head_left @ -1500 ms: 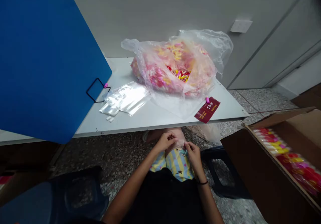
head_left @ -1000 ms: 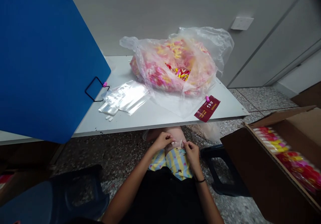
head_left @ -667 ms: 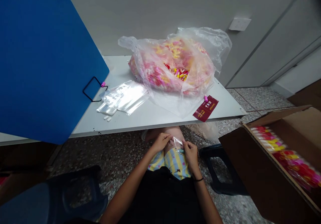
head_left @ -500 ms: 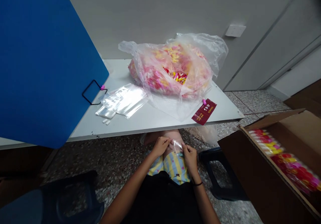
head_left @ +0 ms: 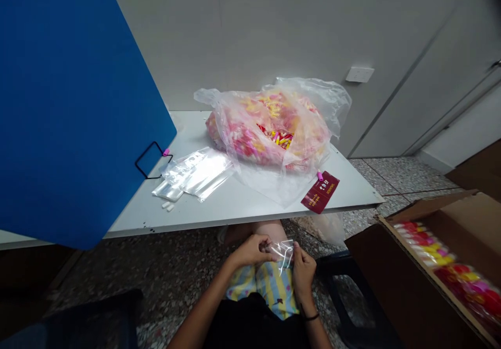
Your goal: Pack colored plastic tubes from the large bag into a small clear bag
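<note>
Over my lap, my left hand (head_left: 250, 251) and my right hand (head_left: 303, 273) pinch opposite sides of a small clear plastic bag (head_left: 284, 252). Its contents, if any, cannot be made out. Beneath my hands lie yellow-and-blue striped shorts (head_left: 270, 291). On the white table (head_left: 235, 208) beyond them, a large clear plastic sack (head_left: 274, 130) bulges with many pink, yellow and red small items. A loose stack of clear bags (head_left: 198, 174) lies to its left, out of reach of both hands.
A blue panel (head_left: 70, 104) with a black wire loop (head_left: 154, 160) juts in at the left. A dark red card (head_left: 320, 192) lies on the table's front edge. A cardboard box (head_left: 415, 281) of pink and yellow items stands at the right, beside a black stool (head_left: 352, 297).
My hands have drawn apart, spreading the small bag wider, and it has risen slightly. The table and sack sit lower in view as my head has tilted up.
</note>
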### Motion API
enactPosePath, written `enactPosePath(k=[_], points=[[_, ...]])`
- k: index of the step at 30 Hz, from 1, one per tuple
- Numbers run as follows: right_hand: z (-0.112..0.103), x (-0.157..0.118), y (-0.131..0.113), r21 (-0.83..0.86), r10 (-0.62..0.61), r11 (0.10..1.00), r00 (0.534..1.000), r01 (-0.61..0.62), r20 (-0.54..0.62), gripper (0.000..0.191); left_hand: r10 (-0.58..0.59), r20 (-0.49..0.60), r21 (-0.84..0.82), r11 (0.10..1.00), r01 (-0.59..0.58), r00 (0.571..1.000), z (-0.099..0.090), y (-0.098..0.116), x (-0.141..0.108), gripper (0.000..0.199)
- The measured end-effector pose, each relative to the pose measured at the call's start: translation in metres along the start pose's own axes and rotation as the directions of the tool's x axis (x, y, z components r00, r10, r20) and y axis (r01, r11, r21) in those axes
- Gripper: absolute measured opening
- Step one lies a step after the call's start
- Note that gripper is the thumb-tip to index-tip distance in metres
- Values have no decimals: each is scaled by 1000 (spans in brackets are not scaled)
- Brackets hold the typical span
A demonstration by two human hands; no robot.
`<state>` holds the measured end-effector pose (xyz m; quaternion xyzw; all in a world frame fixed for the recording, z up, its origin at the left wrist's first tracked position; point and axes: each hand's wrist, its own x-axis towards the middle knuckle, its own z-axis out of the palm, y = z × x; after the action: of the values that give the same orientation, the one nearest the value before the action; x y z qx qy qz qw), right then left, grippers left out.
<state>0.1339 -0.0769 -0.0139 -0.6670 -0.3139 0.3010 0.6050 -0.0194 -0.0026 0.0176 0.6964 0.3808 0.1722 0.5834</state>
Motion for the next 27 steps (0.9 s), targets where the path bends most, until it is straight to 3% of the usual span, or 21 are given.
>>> enactPosePath(k=[3, 6, 10, 14, 17, 19, 23, 27], points=[[2, -2, -4, -6, -43, 999, 998, 42, -40, 49, -107, 117, -144, 982, 123, 987, 0, 5, -2, 35], [1, 4, -5, 11, -80, 997, 996, 81, -35, 49, -108, 140, -164, 978, 131, 984, -4, 13, 1, 31], [-5, 26, -5, 72, -45, 997, 993, 38, 104, 49, 28, -27, -27, 999, -28, 999, -24, 26, 12, 38], [-11, 54, -5, -26, 47, 999, 971, -43, 235, 50, 170, -168, 91, 983, -157, 971, -59, 41, 34, 54], [-13, 70, -6, -116, 60, 993, 945, -23, 322, 45, 239, -232, 119, 969, -216, 943, -88, 52, 64, 63], [-13, 81, -10, -150, 18, 988, 945, 33, 325, 42, 255, -238, 52, 967, -250, 937, -107, 56, 93, 64], [-10, 111, -29, -211, -137, 959, 960, 191, 246, 36, 230, -182, -213, 940, -266, 956, -133, 51, 163, 68], [7, 155, -67, -275, -328, 895, 936, 350, 125, 29, 210, -219, -300, 915, -271, 953, -145, 34, 215, 68]])
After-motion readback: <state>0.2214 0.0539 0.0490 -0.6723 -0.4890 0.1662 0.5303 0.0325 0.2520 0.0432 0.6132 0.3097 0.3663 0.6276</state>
